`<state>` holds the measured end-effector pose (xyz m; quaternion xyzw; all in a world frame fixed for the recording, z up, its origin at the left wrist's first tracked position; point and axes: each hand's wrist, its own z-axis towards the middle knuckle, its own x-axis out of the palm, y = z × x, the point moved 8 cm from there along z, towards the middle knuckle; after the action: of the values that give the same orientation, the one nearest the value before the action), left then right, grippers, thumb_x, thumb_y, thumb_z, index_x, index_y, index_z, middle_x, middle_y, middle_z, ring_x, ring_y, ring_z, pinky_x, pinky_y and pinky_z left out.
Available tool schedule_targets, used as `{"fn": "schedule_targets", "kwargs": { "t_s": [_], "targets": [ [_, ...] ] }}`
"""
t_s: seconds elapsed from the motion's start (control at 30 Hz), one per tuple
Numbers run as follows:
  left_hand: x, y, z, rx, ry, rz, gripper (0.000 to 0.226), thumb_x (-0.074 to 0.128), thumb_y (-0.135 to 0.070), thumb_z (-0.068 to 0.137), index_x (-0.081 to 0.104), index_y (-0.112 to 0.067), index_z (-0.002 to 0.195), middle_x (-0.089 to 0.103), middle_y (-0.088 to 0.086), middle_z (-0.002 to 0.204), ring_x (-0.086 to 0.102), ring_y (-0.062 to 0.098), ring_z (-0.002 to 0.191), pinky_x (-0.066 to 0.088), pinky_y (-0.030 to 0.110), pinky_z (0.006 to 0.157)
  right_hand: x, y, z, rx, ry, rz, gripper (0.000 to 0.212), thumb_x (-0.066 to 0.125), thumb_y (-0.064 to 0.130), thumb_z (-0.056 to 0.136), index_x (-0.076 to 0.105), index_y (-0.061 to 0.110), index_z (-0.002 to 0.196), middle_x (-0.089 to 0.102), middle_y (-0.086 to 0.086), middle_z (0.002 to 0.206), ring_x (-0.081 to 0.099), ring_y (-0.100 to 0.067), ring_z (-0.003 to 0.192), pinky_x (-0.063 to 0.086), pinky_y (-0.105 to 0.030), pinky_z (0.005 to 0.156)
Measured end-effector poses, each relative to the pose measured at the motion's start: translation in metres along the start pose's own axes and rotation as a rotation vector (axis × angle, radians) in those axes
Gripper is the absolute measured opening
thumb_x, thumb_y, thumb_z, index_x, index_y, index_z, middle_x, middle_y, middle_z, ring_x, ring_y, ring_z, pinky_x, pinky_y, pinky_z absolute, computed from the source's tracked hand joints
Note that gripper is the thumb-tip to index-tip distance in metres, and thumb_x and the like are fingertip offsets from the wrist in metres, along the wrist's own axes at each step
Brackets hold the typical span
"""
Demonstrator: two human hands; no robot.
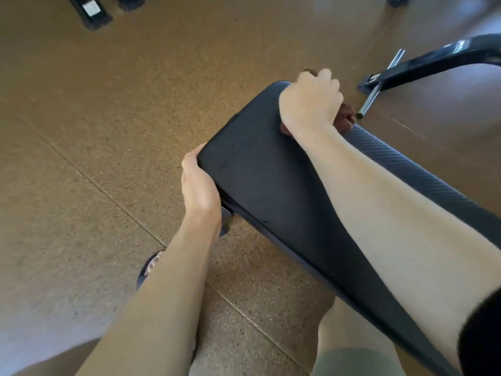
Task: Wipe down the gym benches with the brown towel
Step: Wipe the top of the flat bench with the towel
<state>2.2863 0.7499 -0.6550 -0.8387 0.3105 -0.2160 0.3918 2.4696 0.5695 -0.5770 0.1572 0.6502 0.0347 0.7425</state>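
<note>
Under the right hand (311,100), at the far end of the single black bench (260,183), most of the brown towel (343,118) is hidden; only small dark patches show beside the wrist and past the knuckles. That hand's curled fingers grip the towel against the pad. One left hand (199,185) clasps the bench's near-left edge, fingers out of sight underneath. Right of the bench, a black frame (433,63) is cut off.
</note>
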Motion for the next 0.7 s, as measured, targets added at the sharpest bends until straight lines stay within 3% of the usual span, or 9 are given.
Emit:
{"fn": "schedule_targets", "kwargs": {
  "t_s": [0.1, 0.2, 0.27, 0.33, 0.43, 0.53, 0.63, 0.7],
  "targets": [
    [0.0, 0.0, -0.001, 0.006, 0.028, -0.038, 0.035, 0.039, -0.042, 0.102, 0.072, -0.036, 0.114, 0.074, -0.002, 0.113, 0.07, 0.022, 0.099, 0.054, 0.03, 0.071, 0.012, 0.052, -0.009, -0.155, -0.011, -0.053, 0.032, 0.04, 0.02, 0.101, 0.065, 0.014, 0.12, 0.046, -0.011, 0.141, 0.041, -0.035, 0.133, 0.025, -0.047, 0.116],
    [0.002, 0.002, -0.004, -0.028, 0.075, -0.066, 0.037, 0.038, -0.041, 0.103, 0.072, -0.034, 0.116, 0.076, 0.0, 0.109, 0.072, 0.024, 0.096, 0.059, 0.034, 0.071, 0.013, 0.069, -0.056, -0.438, 0.005, -0.011, 0.037, 0.04, 0.02, 0.096, 0.068, 0.012, 0.119, 0.051, -0.014, 0.136, 0.044, -0.037, 0.127, 0.03, -0.045, 0.11],
    [0.002, 0.002, -0.001, -0.03, 0.129, -0.099, 0.045, 0.034, -0.042, 0.103, 0.073, -0.028, 0.121, 0.078, 0.004, 0.11, 0.074, 0.028, 0.1, 0.062, 0.04, 0.081, 0.007, 0.071, -0.11, -0.666, 0.092, 0.089, 0.044, 0.039, 0.02, 0.09, 0.07, 0.011, 0.12, 0.057, -0.014, 0.132, 0.049, -0.036, 0.122, 0.036, -0.046, 0.106],
    [0.001, 0.001, 0.003, -0.029, 0.175, -0.122, 0.054, 0.028, -0.042, 0.105, 0.07, -0.017, 0.127, 0.077, 0.008, 0.111, 0.073, 0.027, 0.102, 0.06, 0.036, 0.082, -0.002, 0.057, -0.162, -0.83, 0.213, 0.14, 0.045, 0.041, 0.017, 0.089, 0.069, 0.012, 0.125, 0.057, -0.014, 0.135, 0.05, -0.034, 0.124, 0.038, -0.046, 0.108],
    [0.001, 0.002, 0.008, -0.065, 0.222, -0.132, 0.059, 0.02, -0.047, 0.106, 0.066, -0.021, 0.131, 0.078, 0.008, 0.11, 0.075, 0.027, 0.102, 0.058, 0.032, 0.079, -0.019, 0.006, -0.212, -0.934, 0.325, 0.077, 0.044, 0.048, 0.013, 0.093, 0.065, 0.017, 0.133, 0.052, -0.008, 0.144, 0.046, -0.028, 0.134, 0.033, -0.043, 0.12],
    [0.003, 0.004, 0.015, -0.056, 0.25, -0.131, 0.06, 0.016, -0.048, 0.107, 0.064, -0.027, 0.137, 0.076, 0.005, 0.121, 0.072, 0.026, 0.111, 0.055, 0.039, 0.096, -0.029, -0.029, -0.23, -1.006, 0.355, -0.025, 0.043, 0.049, 0.018, 0.095, 0.067, 0.024, 0.133, 0.054, -0.004, 0.147, 0.043, -0.025, 0.141, 0.023, -0.039, 0.127],
    [0.001, 0.004, 0.017, -0.072, 0.319, -0.125, 0.062, 0.014, -0.051, 0.107, 0.062, -0.028, 0.138, 0.075, 0.006, 0.123, 0.072, 0.025, 0.112, 0.053, 0.042, 0.103, -0.021, -0.005, -0.216, -1.073, 0.37, 0.027, 0.035, 0.051, 0.017, 0.093, 0.071, 0.018, 0.121, 0.058, -0.008, 0.137, 0.049, -0.03, 0.131, 0.035, -0.048, 0.118],
    [-0.003, 0.004, 0.017, -0.108, 0.36, -0.121, 0.067, 0.011, -0.054, 0.107, 0.063, -0.024, 0.138, 0.075, 0.011, 0.121, 0.074, 0.026, 0.108, 0.059, 0.038, 0.09, -0.013, 0.036, -0.199, -1.104, 0.323, 0.07, 0.028, 0.052, 0.015, 0.09, 0.072, 0.014, 0.109, 0.06, -0.012, 0.127, 0.052, -0.034, 0.121, 0.037, -0.048, 0.109]
  ]
}}
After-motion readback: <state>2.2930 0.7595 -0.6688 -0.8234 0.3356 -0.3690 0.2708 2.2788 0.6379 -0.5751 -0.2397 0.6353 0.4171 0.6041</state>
